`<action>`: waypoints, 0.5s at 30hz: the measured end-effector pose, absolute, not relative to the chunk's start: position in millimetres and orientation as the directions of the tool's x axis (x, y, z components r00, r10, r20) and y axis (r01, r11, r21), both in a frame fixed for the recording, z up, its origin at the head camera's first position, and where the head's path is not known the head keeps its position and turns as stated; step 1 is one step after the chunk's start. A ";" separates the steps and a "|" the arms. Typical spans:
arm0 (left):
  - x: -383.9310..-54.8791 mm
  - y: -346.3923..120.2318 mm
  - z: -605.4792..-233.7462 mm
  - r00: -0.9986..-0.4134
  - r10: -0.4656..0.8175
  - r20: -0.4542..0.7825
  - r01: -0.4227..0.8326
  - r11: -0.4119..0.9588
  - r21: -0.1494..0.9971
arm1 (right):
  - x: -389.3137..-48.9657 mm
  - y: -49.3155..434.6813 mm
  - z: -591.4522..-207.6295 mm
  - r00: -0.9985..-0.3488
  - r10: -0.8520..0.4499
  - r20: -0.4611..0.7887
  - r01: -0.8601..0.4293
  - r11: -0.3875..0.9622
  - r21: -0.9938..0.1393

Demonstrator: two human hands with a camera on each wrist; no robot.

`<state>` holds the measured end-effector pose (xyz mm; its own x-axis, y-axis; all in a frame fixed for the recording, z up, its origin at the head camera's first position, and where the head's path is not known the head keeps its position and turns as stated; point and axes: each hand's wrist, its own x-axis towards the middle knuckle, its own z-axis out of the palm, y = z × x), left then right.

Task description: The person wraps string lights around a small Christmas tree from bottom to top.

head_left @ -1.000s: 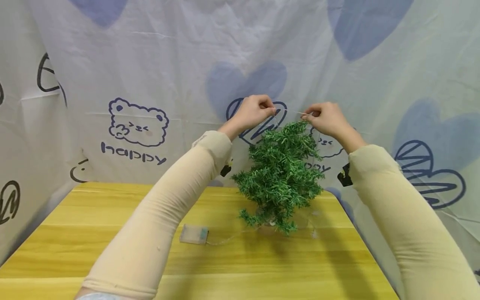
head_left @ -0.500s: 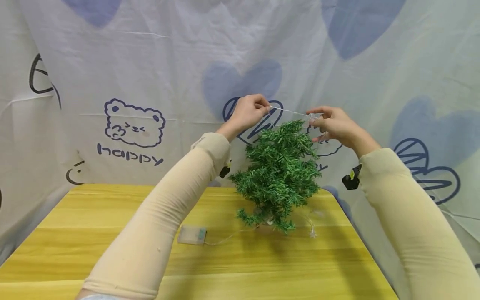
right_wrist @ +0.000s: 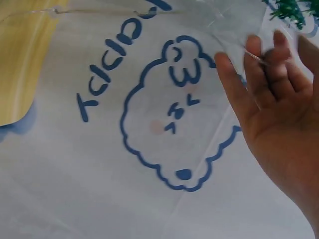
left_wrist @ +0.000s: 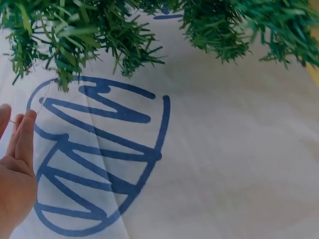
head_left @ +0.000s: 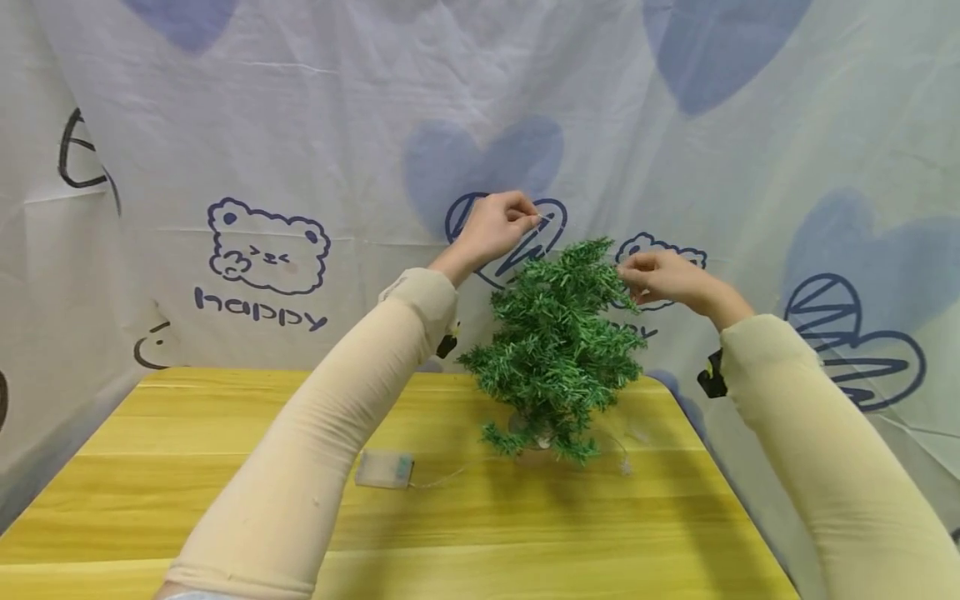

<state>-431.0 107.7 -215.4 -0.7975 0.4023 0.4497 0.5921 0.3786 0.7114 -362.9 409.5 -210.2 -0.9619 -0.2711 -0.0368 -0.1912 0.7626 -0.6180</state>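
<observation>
A small artificial Christmas tree (head_left: 558, 342) stands upright on the wooden table. Above its left side, my left hand (head_left: 498, 223) pinches a thin fairy light wire between thumb and fingers. In the left wrist view this wire (left_wrist: 47, 94) runs up from the fingertips to the branches. My right hand (head_left: 667, 279) is beside the tree's upper right, thumb and fingers drawn together on the same string. The right wrist view shows the string's clear wire (right_wrist: 254, 56) crossing the slightly blurred fingers, with more of it trailing to the left.
A clear battery box (head_left: 385, 470) lies on the table (head_left: 225, 508) left of the tree, its cord leading to the tree's base. A loose end of the light string (head_left: 626, 467) lies right of the base. A printed cloth (head_left: 337, 150) hangs close behind.
My right hand has spread its fingers, moved out to the right, then come down beside the tree's upper right with the string. The left hand stays nearly in place, still pinching.
</observation>
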 end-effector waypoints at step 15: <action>-436.4 90.5 -221.6 -0.805 0.382 0.455 0.588 0.404 0.701 | -362.2 429.5 -221.5 -0.974 -0.180 0.137 -0.225 0.829 -0.512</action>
<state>-436.4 90.5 -221.6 -0.8047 0.3818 0.4547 0.5878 0.4042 0.7008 -362.2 429.5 -221.5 -0.9741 -0.1801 0.1368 -0.2252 0.8288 -0.5122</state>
